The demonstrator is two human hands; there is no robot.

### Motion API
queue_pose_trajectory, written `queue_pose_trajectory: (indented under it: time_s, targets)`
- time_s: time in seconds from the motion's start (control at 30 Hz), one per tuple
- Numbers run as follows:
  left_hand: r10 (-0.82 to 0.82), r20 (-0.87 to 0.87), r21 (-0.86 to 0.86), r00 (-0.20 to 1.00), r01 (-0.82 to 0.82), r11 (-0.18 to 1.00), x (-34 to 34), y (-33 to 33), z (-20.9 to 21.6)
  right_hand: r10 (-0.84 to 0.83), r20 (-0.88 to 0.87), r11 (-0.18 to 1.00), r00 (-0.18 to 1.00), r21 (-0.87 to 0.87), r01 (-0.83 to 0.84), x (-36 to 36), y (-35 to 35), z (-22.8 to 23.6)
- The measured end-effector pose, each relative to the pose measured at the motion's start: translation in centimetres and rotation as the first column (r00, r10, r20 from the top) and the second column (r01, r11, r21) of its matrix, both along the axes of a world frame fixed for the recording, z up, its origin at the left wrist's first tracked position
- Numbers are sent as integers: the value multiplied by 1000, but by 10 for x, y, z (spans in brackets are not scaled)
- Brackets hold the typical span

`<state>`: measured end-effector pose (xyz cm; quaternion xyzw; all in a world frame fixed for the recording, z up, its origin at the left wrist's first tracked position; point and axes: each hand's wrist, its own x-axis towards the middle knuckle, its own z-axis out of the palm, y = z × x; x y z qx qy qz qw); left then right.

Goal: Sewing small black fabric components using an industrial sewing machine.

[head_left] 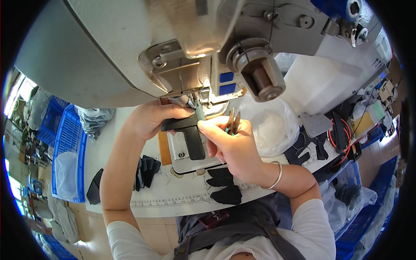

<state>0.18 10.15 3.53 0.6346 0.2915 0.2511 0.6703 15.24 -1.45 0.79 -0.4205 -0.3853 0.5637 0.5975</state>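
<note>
Under the head of a sewing machine (117, 47), a black T-shaped piece of material (194, 141) lies on the machine bed. My left hand (154, 119) pinches its left end, thumb on top, close to the presser foot (190, 100). With thumb and forefinger, my right hand (234, 145) grips the piece on its right side. A pair of thread snips (234, 121) is tucked in that same hand, blades pointing up past the fingers. Part of the seam area by the needle is hidden behind the machine head and my fingers.
Black cut pieces lie in a stack (147, 171) and a loose group (225, 186) near the table's front edge, beside a printed ruler strip (169, 202). A clear plastic bag (275, 128) sits right of the bed. Blue crates (69, 151) flank the table.
</note>
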Motion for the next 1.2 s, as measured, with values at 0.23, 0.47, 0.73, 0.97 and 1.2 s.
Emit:
queue_pose_trajectory:
  time_s: [0.23, 0.47, 0.73, 0.97, 1.2]
  targets:
    - [-73, 27, -11, 997, 73, 997, -1, 3, 1, -19, -31, 1000, 999, 15, 19, -1, 1, 1]
    - [-130, -113, 9, 985, 132, 991, -6, -2, 4, 185, 184, 981, 965, 26, -193, 2, -1, 0]
    - [-113, -131, -9, 985, 112, 994, -5, -11, 5, 117, 159, 992, 980, 33, -124, -2, -1, -8]
    - [-115, -147, -25, 982, 112, 993, -6, -10, 3, 96, 153, 988, 984, 105, -113, -5, 1, -14]
    - [-102, -138, -28, 985, 99, 995, -5, -11, 5, 88, 165, 987, 982, 117, -109, -5, 1, -15]
